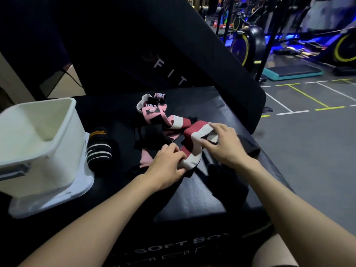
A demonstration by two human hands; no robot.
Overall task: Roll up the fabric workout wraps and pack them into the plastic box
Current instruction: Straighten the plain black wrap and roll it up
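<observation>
A red and white wrap (194, 133) lies across the black soft box top (192, 197). My left hand (167, 166) pinches its near end. My right hand (221, 143) lies on its far end with the fingers curled over the fabric. A pink, white and black wrap (154, 110) is heaped loosely just beyond. Between the heap and the tub lies a rolled black wrap with white stripes (99, 149). The white plastic box (38, 139) stands open at the left on its lid (84, 187).
A black padded mat (173, 54) leans up behind the surface. A dark item (248, 147) lies near the right edge of the soft box. Gym floor with painted lines (300, 105) and exercise bikes (248, 43) fill the right side.
</observation>
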